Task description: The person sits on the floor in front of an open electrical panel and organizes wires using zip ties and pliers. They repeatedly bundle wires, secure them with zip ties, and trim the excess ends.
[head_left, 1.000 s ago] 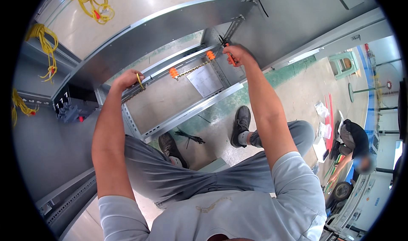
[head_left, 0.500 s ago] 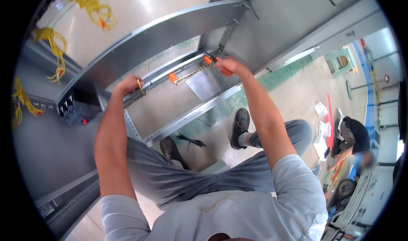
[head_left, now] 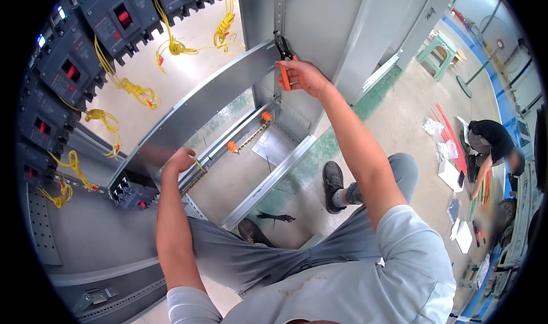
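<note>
My right hand (head_left: 302,75) is closed around a pair of pliers (head_left: 285,75) with orange handles and a dark head. The head points up beside the cabinet's perforated upright, near the end of the wide metal crosspiece. Lower left, my left hand (head_left: 180,161) has its fingers pinched on a short yellow-green wire (head_left: 199,164). Below that hand runs a brass terminal bar (head_left: 251,139) with a row of holes, held up by orange insulators (head_left: 232,146). Part of the bar sits behind the wire and hand. The left fingertips are partly hidden.
Dark circuit breakers (head_left: 123,18) line the upper left, with bundled yellow wires (head_left: 137,88) hanging from them. A metal crosspiece (head_left: 200,93) spans the cabinet. Black cable ties (head_left: 275,216) lie by my feet. A person (head_left: 494,144) crouches at the right near a green stool (head_left: 438,55).
My right hand has lifted the pliers up, away from the terminal bar to above the crosspiece's end. The left hand stays by the bar with the wire. My view has shifted, showing the breakers.
</note>
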### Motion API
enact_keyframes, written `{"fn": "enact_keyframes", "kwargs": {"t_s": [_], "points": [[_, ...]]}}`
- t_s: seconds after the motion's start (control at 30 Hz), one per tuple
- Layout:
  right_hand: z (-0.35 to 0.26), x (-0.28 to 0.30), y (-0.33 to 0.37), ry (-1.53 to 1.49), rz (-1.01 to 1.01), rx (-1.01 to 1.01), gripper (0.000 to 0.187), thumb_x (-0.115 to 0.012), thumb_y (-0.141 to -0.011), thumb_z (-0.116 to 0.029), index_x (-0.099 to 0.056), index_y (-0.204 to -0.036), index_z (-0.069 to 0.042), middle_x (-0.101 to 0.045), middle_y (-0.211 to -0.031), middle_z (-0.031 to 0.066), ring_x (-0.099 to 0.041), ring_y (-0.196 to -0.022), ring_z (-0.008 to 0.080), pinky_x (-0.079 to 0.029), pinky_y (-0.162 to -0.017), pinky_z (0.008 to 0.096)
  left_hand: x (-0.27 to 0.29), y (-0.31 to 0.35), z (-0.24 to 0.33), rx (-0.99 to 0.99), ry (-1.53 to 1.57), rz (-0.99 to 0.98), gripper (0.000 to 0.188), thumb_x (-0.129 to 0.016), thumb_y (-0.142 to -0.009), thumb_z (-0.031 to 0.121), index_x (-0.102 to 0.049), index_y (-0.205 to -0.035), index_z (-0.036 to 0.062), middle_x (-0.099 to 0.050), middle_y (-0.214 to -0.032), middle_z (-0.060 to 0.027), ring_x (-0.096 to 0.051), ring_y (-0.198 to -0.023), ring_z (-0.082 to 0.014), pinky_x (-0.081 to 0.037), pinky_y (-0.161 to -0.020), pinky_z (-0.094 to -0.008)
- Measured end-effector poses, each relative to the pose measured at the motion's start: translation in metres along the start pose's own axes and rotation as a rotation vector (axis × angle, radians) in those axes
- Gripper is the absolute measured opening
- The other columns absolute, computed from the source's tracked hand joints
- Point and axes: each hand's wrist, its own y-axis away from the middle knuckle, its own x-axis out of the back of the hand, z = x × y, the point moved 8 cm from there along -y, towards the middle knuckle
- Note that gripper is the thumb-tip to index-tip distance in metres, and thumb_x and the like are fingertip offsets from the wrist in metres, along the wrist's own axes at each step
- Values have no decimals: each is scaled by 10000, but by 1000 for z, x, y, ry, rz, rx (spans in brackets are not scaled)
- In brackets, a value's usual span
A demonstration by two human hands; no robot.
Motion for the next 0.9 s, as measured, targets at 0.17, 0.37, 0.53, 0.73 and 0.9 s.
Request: {"fn": "enact_keyframes", "kwargs": {"t_s": [0.17,0.37,0.53,0.73,0.9], "points": [[-35,5,-17,138,-16,-64,536,-690,-910,-460,-630,-1216,-24,-705,-1046,152,-725,-951,268,-575,-869,388,16,39,73,-189,-49,102,402,-700,-866,226,-709,-1213,22,-712,-1162,-227,-686,-1089,-367,-524,-965,-421],[-48,15,-32,255,49,-140,540,-713,-861,-442,-613,-1202,-36,-703,-1073,167,-722,-980,282,-566,-866,424,-8,105,128,-325,-26,136,448,-728,-871,295,-684,-1247,54,-738,-1028,-177,-709,-972,-336,-545,-869,-413],[-48,14,-30,243,39,-202,485,-714,-853,-423,-619,-1160,-60,-705,-1084,169,-718,-997,286,-553,-847,430,-28,108,121,-338,-135,2,455,-716,-881,349,-680,-1240,72,-739,-1000,-154,-704,-965,-340,-542,-849,-427],[-55,8,-34,293,52,-237,444,-711,-839,-422,-633,-1112,-82,-708,-1064,159,-712,-1005,277,-546,-846,410,-26,108,128,-351,-127,21,457,-705,-884,369,-683,-1238,80,-742,-1008,-148,-703,-972,-338,-541,-853,-431],[-61,7,-26,293,128,-178,323,-697,-848,-400,-648,-950,-97,-657,-815,68,-662,-723,195,-501,-625,340,-26,107,129,-367,-142,18,465,-710,-879,369,-682,-1235,71,-740,-1005,-159,-703,-965,-345,-541,-847,-435]]}}
